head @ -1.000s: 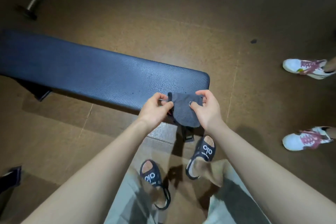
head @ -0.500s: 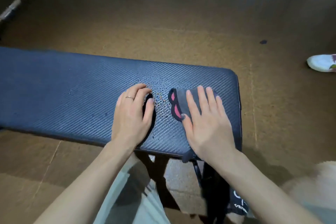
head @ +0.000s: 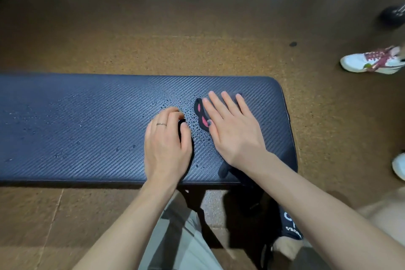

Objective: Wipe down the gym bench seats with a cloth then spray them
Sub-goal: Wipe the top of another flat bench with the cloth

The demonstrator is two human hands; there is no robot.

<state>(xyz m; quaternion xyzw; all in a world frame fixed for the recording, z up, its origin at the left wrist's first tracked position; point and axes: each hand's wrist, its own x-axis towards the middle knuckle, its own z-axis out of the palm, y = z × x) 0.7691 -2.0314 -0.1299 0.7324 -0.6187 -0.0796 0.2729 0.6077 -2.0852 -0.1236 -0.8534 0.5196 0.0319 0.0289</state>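
On the bench (head: pixel 87 129), right hand (head: pixel 232 131) flattens the cloth (head: pixel 200 114).

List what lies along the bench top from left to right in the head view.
Bare wet bench pad → left hand resting on the pad → patch of droplets → grey cloth with pink trim, pressed under the flat right hand → bare right end of the pad.
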